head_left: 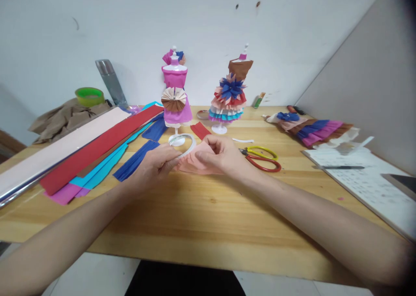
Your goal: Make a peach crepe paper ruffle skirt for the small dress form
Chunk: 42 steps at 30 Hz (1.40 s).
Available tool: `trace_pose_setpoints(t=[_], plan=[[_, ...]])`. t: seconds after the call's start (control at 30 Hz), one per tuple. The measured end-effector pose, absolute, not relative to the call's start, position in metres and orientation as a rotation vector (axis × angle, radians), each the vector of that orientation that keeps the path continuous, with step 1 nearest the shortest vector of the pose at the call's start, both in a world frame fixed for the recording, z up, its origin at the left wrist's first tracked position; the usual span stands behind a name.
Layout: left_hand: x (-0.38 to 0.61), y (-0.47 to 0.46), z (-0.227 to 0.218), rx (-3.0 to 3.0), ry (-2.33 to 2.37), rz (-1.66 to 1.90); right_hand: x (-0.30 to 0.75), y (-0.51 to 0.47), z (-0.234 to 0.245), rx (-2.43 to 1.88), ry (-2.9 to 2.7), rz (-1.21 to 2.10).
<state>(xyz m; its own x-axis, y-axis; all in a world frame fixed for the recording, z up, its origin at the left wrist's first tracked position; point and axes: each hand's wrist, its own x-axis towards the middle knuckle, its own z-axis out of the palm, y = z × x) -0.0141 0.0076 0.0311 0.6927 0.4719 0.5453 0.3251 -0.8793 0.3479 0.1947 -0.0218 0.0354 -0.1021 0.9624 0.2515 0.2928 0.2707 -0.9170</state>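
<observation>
My left hand (159,161) grips a roll of white tape (192,144) low over the table, with the ring standing out beyond the fingertips. The edge of a gathered, salmon-pink piece of crepe paper (198,162) meets the tape beside those fingers. On the right, my right hand (224,154) pinches the same pink paper between thumb and curled fingers. Just past that hand lie scissors (249,151) with one yellow and one red handle. A red paper piece (200,130) rests behind the hands, near a small white strip (243,140).
Two dress-form mannequins (175,77) (239,70) in paper outfits stand at the back. Long paper strips (97,151) and blue pieces (136,161) cover the left side. A bottle (112,83) leans on the wall. On the right are a ruffled paper dress (312,129) and an open notebook (360,187).
</observation>
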Motion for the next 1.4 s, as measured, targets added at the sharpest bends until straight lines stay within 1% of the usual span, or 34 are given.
trace_pose_setpoints(t=[0.27, 0.7, 0.93, 1.4], plan=[[-0.0133, 0.0072, 0.0292, 2.684, 0.638, 0.965, 0.1919, -0.0225, 0.0356, -1.167, -1.603, 0.822], [-0.0136, 0.0057, 0.0296, 2.643, 0.637, 0.944, 0.1900, -0.0256, 0.0363, -1.092, -1.527, 1.059], [-0.0132, 0.0051, 0.0298, 2.656, 0.649, 0.936, 0.1893, -0.0242, 0.0342, -1.143, -1.514, 0.992], [-0.0140, 0.0057, 0.0286, 2.647, 0.593, 0.935, 0.1895, -0.0198, 0.0326, -1.158, -1.444, 1.023]])
